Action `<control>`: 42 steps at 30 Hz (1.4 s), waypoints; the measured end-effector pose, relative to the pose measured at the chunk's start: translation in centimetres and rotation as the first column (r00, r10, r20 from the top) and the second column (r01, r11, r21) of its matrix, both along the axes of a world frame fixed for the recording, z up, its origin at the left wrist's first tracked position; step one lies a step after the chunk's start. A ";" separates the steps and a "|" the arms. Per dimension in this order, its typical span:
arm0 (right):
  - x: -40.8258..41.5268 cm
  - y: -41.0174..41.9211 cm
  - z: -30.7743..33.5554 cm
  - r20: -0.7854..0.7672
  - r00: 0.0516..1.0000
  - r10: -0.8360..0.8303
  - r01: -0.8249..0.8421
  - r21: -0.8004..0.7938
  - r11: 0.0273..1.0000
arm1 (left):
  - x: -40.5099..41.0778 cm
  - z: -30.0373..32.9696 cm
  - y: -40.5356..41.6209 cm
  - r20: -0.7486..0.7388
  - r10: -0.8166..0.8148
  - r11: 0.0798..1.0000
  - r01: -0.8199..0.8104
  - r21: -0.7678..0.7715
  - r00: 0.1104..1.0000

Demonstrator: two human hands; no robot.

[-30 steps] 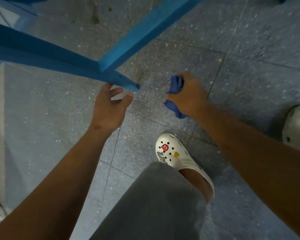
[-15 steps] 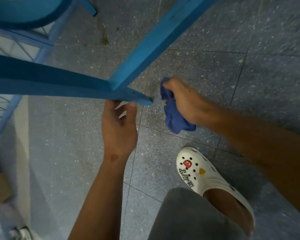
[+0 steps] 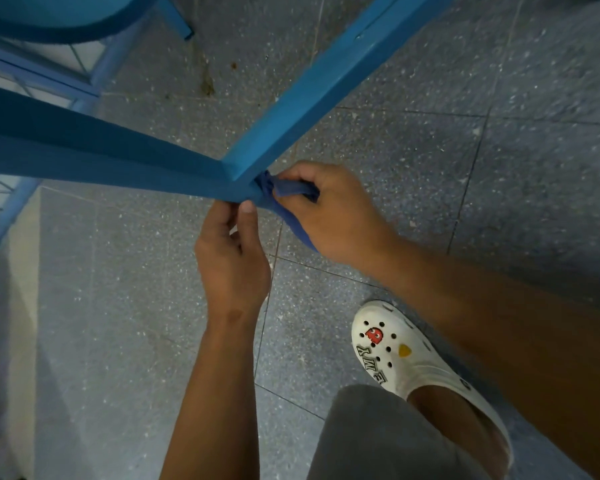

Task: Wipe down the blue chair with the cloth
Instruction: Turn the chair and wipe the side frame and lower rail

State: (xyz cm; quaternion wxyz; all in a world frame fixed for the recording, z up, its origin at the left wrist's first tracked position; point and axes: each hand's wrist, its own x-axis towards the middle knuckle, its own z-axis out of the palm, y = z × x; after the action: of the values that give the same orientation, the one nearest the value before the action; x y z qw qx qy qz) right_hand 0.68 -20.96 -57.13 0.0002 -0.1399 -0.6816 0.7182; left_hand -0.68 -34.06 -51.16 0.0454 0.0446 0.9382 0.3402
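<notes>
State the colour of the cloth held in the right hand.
Dark blue cloth, gripped by the right hand; head view, the only one.

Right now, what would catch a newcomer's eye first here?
The bright blue chair frame cuts across the upper half. At its corner, mid-picture, the right hand presses a bunched blue cloth against it, while the left hand grips the frame from below. Lower right, a white clog with charms stands on the speckled floor.

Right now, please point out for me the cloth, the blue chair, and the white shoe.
cloth [image 3: 293,192]: head view, on the bunched fold gripped by the fingers.
blue chair [image 3: 312,98]: head view, on the slanting bar's top face.
white shoe [image 3: 406,362]: head view, on its holed upper.
</notes>
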 end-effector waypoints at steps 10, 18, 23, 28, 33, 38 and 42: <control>0.5 4.1 -1.2 0.053 0.998 -0.045 0.044 0.022 0.999 | 0.2 -0.9 -0.2 0.020 0.094 0.996 -0.094 -0.002 0.995; -1.2 -1.4 -1.2 0.087 0.990 -0.113 0.123 -0.128 0.984 | -0.6 -1.1 -1.2 0.053 0.051 0.999 -0.051 -0.005 0.997; -0.9 -0.3 -2.7 0.184 0.983 -0.006 0.021 -0.078 0.997 | -0.8 -1.2 -1.2 0.063 0.029 0.999 -0.027 -0.031 0.998; -0.2 -1.2 1.3 0.047 0.996 -0.074 0.084 -0.281 0.956 | -1.0 -1.3 -1.1 0.096 -0.005 1.000 0.005 -0.004 0.995; -0.4 -1.8 -1.4 0.123 0.990 -0.074 0.090 -0.130 0.987 | -1.1 -1.5 -1.4 0.073 -0.007 1.000 0.008 -0.005 0.997; -1.0 -0.6 -1.5 0.202 0.979 0.025 -0.011 -0.070 0.998 | -1.2 -1.8 -1.6 0.062 -0.020 0.999 0.022 -0.027 0.998; -0.9 -0.5 1.2 0.085 0.996 -0.002 0.024 -0.259 0.965 | -1.2 -1.9 -1.6 0.075 -0.023 1.000 0.024 -0.008 0.997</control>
State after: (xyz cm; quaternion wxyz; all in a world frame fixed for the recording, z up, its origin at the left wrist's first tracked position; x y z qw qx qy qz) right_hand -0.19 -21.45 -55.97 -0.0421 -0.1734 -0.5799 0.7949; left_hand -1.92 -35.70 -53.11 0.0847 0.0426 0.9367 0.3370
